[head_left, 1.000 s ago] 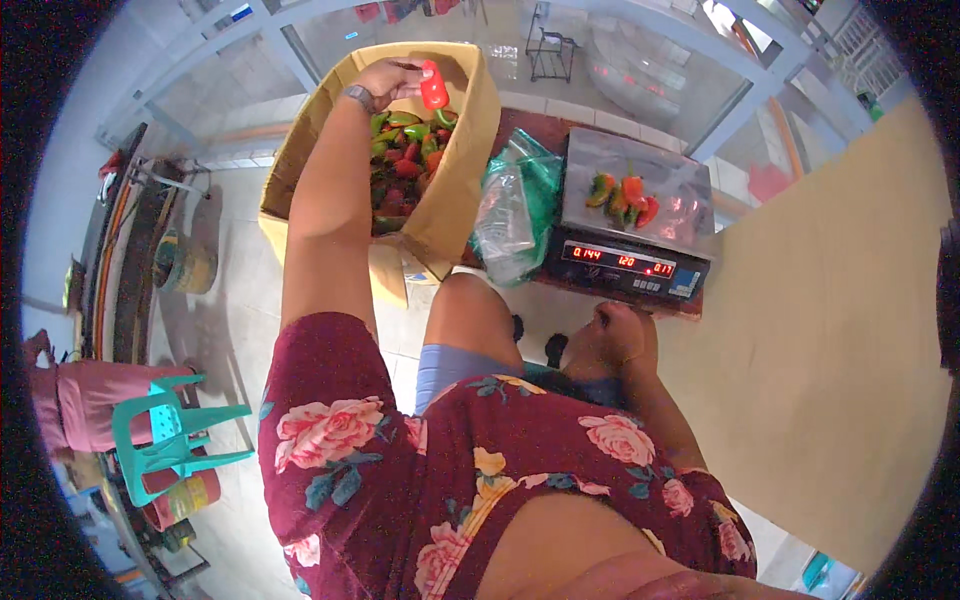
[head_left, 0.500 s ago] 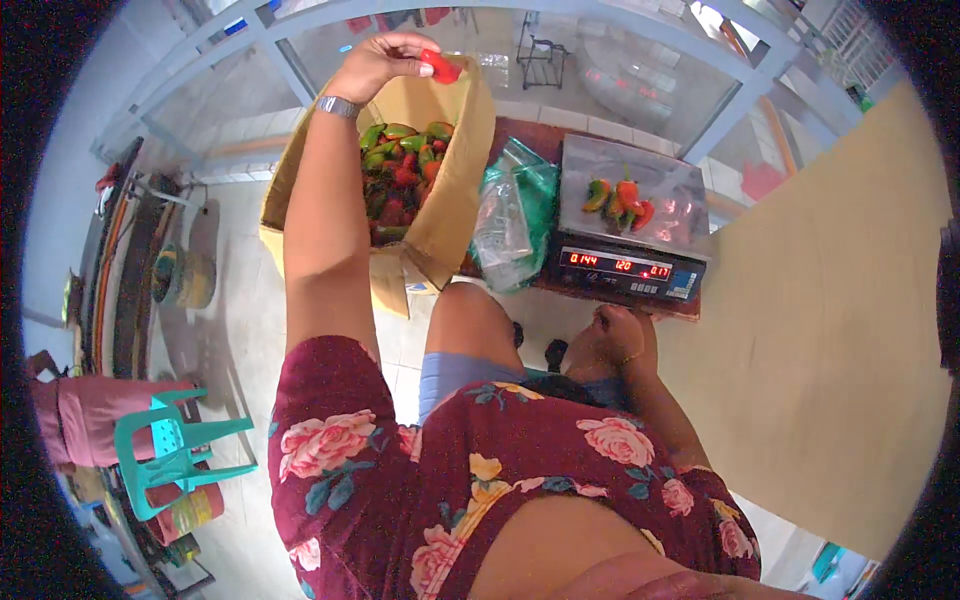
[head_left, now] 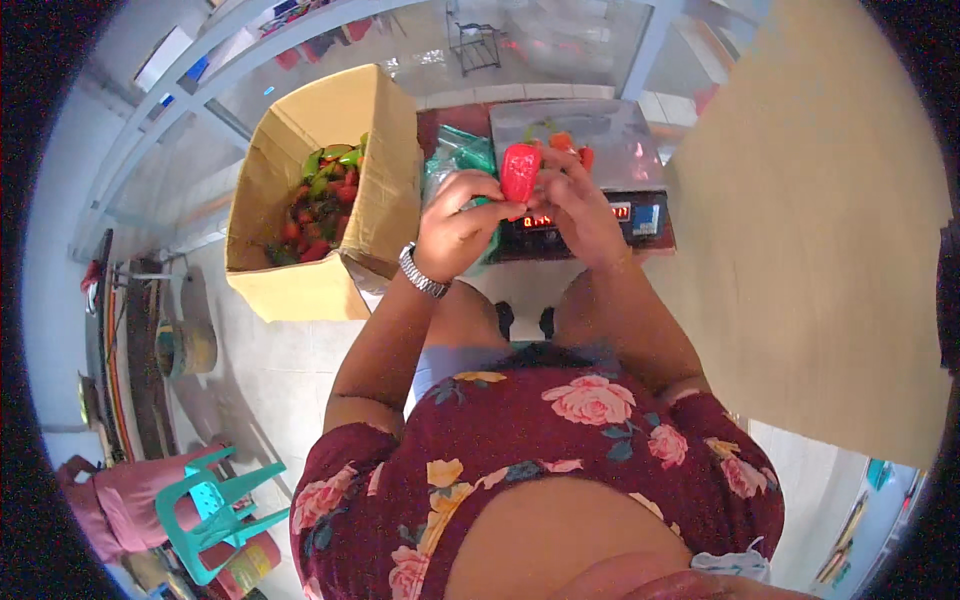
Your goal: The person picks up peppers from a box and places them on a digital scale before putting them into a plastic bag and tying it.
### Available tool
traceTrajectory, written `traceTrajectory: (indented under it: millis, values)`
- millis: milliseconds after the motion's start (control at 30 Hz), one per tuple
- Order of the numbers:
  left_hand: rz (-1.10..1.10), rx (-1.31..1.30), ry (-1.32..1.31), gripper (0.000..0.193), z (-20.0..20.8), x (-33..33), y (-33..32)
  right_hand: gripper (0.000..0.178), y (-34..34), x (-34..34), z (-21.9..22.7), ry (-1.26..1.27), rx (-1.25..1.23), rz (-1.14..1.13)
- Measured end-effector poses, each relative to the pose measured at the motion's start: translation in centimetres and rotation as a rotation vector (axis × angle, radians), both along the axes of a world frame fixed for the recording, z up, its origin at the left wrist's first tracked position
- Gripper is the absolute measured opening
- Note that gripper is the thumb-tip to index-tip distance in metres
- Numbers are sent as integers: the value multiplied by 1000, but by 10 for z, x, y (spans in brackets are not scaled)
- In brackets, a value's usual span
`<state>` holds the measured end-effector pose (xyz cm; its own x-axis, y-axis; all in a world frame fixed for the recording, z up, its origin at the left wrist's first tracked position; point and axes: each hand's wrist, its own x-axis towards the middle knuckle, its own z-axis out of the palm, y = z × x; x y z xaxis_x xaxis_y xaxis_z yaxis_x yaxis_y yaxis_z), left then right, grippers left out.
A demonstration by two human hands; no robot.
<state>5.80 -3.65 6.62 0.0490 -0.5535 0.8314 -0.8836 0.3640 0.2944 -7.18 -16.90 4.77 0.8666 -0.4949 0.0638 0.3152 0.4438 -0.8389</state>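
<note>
A shiny red pepper (head_left: 520,172) is held upright before me, over the near side of a digital scale (head_left: 640,135). My left hand (head_left: 452,228), with a metal watch on its wrist, pinches the pepper's lower end from the left. From the right, the curled fingers of my right hand (head_left: 592,220) grip its side. Partly hidden behind my right hand, a few orange-red and green peppers (head_left: 565,142) lie on the scale's platform. To the left stands an open cardboard box (head_left: 393,150), with many red and green peppers (head_left: 322,205) inside.
Clear and green plastic bags (head_left: 462,150) lie between box and scale, on a dark red surface (head_left: 445,118). A broad pale panel (head_left: 800,250) fills the right side. Glazed framing (head_left: 420,55) runs across the far side. A turquoise plastic chair (head_left: 215,510) stands at the lower left.
My left hand has brought the red pepper from above the box rightward and nearer, to the scale. My right hand has risen from beside my knee to grip it too. The view has shifted.
</note>
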Motion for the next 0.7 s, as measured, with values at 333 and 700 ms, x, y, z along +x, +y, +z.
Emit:
traceTrajectory:
  millis: [333, 700]
  values:
    - [345, 463, 819, 16, -91, -6, 22, 46, -186, -14, -100, 449, -734, -644]
    - [237, 475, 1437, 17, -226, 32, 65, 27, -227, -11, -158, 882, -927, -616]
